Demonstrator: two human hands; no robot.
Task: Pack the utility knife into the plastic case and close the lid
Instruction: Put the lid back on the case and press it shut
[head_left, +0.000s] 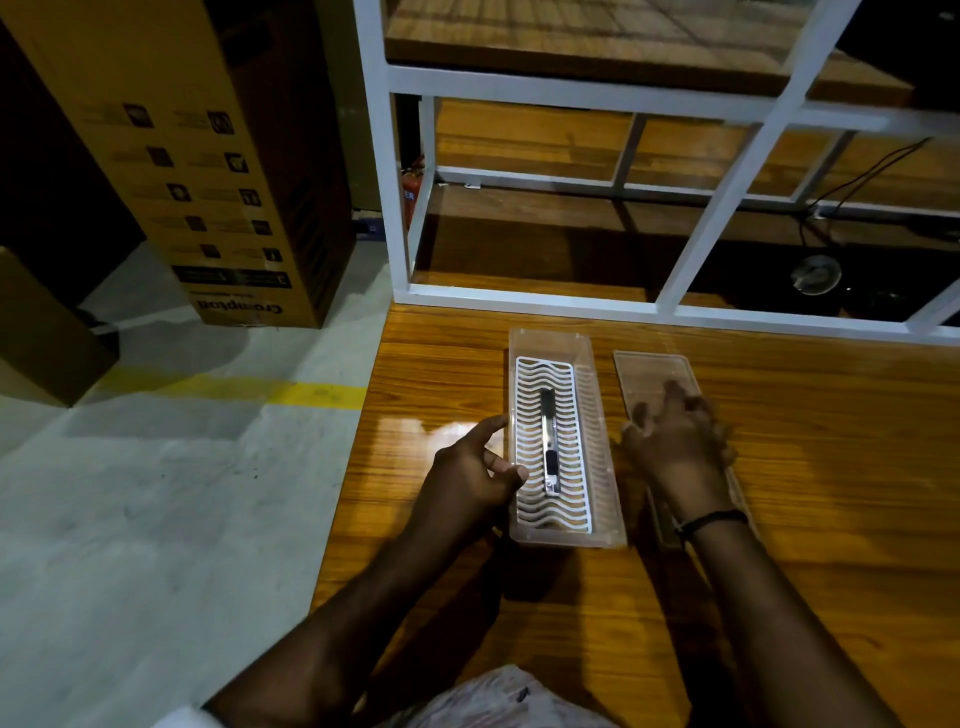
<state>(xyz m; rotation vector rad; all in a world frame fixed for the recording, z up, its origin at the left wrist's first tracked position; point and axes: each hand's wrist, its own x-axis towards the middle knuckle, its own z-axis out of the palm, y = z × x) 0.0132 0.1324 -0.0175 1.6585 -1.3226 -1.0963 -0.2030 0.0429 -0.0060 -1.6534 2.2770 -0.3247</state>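
A clear plastic case (602, 415) stands open on the wooden table, with a white wavy grid insert on its floor. The utility knife (549, 441), silver with black parts, lies lengthwise on that insert. My left hand (470, 475) rests against the case's left wall, fingers spread, thumb on the rim. The clear lid (652, 371) lies flat on the table just right of the case. My right hand (675, 441) lies on top of the lid with its fingers apart, covering the lid's near half.
The wooden table (831, 493) ends at its left edge beside a grey floor with a yellow line. A white metal frame shelf (519, 299) stands right behind the case. A tall cardboard box (208, 156) stands on the floor at the left.
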